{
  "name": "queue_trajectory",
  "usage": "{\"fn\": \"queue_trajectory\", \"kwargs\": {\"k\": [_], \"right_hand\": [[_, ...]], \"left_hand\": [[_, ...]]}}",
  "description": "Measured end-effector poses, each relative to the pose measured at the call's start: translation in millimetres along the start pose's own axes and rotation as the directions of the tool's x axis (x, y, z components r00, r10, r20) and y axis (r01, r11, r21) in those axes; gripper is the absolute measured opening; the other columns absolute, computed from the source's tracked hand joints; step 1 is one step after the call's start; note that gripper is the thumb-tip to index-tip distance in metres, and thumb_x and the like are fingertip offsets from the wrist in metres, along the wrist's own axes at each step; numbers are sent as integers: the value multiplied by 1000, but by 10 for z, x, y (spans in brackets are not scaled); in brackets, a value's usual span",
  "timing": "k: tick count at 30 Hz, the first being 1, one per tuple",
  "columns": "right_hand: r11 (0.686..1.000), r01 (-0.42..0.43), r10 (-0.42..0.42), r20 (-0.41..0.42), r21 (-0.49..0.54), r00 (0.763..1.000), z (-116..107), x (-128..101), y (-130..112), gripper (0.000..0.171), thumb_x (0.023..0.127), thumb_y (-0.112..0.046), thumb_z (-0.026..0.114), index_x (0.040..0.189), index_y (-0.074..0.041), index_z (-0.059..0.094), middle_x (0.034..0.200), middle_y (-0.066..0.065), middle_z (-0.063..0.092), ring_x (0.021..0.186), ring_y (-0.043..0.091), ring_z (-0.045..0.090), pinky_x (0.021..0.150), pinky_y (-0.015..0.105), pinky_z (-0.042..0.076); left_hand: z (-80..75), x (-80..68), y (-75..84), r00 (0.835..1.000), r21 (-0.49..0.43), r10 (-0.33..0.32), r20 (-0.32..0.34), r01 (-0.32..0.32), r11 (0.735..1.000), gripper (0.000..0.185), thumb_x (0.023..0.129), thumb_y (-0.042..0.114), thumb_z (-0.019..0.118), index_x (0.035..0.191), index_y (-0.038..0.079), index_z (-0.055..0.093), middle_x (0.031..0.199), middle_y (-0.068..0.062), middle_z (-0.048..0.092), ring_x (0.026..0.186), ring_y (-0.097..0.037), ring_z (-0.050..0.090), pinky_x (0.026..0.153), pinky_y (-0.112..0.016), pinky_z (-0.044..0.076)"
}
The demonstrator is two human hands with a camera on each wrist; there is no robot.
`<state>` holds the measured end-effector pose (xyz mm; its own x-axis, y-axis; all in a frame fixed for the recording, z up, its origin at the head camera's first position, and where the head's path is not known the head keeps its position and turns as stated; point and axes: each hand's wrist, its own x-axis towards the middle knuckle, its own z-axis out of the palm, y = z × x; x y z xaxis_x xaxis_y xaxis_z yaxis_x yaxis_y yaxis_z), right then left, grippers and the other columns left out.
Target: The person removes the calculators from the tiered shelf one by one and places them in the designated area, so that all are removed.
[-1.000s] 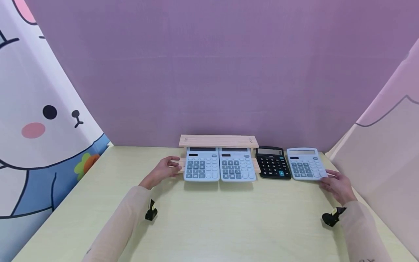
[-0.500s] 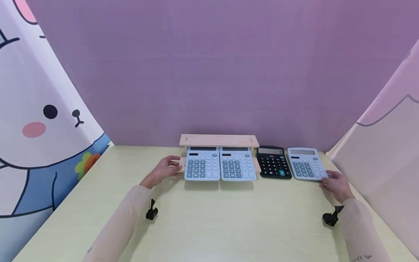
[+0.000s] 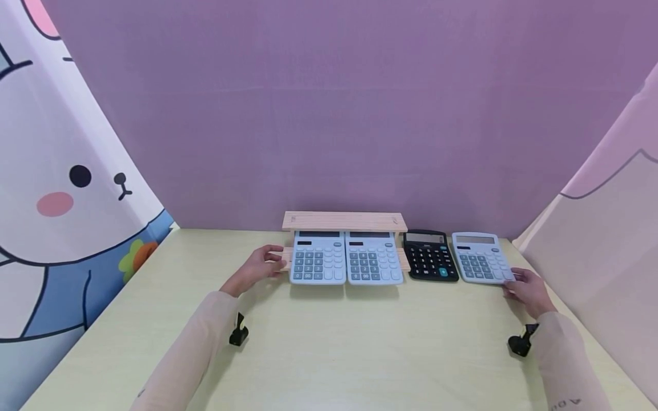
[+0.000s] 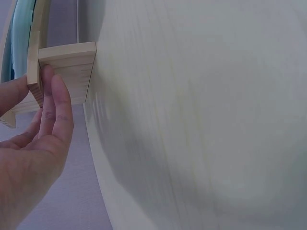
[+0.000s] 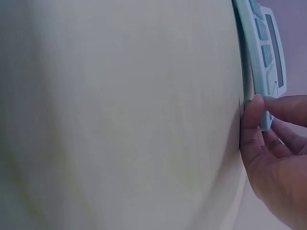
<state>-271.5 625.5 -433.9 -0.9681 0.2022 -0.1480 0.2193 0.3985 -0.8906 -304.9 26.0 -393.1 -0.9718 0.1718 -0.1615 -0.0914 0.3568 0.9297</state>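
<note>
Head view: the left hand (image 3: 254, 269) grips a wooden rack (image 3: 344, 221), the right hand (image 3: 529, 291) a light-blue calculator (image 3: 481, 260).
Left thumb and fingers are clamped on the left end of the rack's lower slat; right thumb and fingers pinch the calculator's near right corner. That calculator is at the right of the pale table (image 3: 370, 348), just beside a black calculator (image 3: 429, 257); two matching calculators (image 3: 329, 260) rest side by side, tilted, on the rack.

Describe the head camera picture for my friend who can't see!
The left hand grips a wooden stand holding two light-blue desktop calculators, while the right hand pinches a third light-blue calculator, beside a black calculator.
</note>
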Motion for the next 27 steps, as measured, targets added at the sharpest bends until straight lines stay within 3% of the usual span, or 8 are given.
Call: {"fn": "queue_trajectory", "kwargs": {"k": [6, 22, 27], "right_hand": [[998, 7, -8, -9, -63, 1000, -14, 32, 54, 60, 90, -6, 44, 135, 17, 14, 126, 33, 32, 68, -5, 50, 62, 17, 53], [996, -63, 62, -24, -57, 998, -3, -3, 7, 60, 88, -5, 46, 136, 15, 16, 134, 34, 26, 67, 0, 51, 59, 17, 52], [997, -46, 43, -59, -53, 997, 16, 2, 7, 60, 86, -3, 47, 135, 16, 18, 133, 34, 27, 65, 0, 51, 57, 17, 52]], "left_hand": [[-1, 2, -8, 1000, -5, 3, -5, -3, 1000, 52, 88, 5, 55, 135, 0, 33, 121, -23, 46, 93, -20, 58, 82, -32, 57], [0, -11, 5, 1000, 3, -17, -10, 17, 1000, 52, 88, 5, 55, 135, 0, 33, 122, -22, 46, 93, -20, 58, 83, -33, 57], [-8, -21, 2, 1000, -6, 2, -2, -2, 1000, 52, 88, 5, 55, 135, -2, 32, 120, -23, 46, 92, -19, 58, 83, -33, 57]]}}
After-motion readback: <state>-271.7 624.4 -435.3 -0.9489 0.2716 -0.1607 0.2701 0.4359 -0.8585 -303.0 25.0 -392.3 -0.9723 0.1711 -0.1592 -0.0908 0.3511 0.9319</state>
